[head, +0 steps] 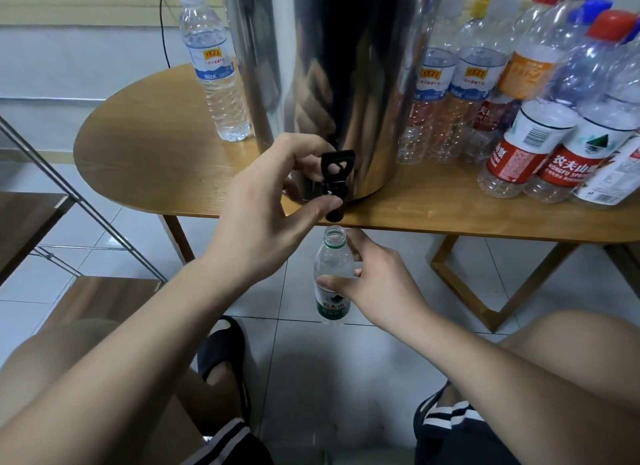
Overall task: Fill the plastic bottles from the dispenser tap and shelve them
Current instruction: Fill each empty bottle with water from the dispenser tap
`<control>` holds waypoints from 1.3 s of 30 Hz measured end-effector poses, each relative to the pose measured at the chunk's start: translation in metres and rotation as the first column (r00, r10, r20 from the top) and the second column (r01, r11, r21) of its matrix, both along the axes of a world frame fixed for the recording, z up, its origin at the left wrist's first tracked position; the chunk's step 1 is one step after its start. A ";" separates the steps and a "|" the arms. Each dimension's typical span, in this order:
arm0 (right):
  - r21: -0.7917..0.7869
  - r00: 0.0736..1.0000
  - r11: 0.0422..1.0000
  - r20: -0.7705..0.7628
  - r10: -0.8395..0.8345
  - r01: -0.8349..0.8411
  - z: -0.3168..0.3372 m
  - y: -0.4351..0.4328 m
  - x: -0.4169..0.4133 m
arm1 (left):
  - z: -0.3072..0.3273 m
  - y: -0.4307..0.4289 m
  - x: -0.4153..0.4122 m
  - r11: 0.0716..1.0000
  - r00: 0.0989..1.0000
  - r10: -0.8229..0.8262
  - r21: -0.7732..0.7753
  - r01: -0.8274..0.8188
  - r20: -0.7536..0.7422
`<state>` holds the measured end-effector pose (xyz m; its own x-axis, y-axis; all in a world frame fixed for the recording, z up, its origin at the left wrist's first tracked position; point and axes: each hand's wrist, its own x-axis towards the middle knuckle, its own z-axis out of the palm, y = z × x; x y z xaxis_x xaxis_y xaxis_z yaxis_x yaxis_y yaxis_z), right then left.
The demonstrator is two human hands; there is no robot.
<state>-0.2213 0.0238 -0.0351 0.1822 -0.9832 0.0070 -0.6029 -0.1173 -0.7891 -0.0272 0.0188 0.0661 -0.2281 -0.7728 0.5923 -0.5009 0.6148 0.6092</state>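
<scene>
Just below tap (334,184), 1 uncapped bottle (332,277) is gripped by right hand (377,284), mouth under spout. Tap lever is pinched by left hand (270,204); no stream seen. Filling step judged beginning; next, lever must be pulled, bottle held steady.

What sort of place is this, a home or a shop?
Likely a home or dorm room, not a shop: a wooden table on a tiled floor, a steel dispenser, and empty mixed-brand bottles.
</scene>
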 end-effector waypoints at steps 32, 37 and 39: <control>0.013 1.000 1.000 -0.016 0.009 -0.008 0.003 -0.001 0.001 | -0.002 -0.002 0.007 0.995 0.996 0.054 -0.084 -0.048 0.066; 0.000 1.000 1.000 -0.006 0.003 -0.003 0.002 -0.001 0.002 | 0.000 -0.003 0.012 0.995 0.997 0.048 -0.095 -0.041 0.066; -0.013 1.000 1.000 -0.011 0.008 -0.008 0.001 -0.001 0.002 | -0.001 -0.002 0.008 0.996 0.997 0.043 -0.083 -0.038 0.068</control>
<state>-0.2191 0.0225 -0.0340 0.1901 -0.9816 0.0181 -0.6105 -0.1327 -0.7808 -0.0194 0.0169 0.0655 -0.2407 -0.7318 0.6376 -0.5662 0.6394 0.5202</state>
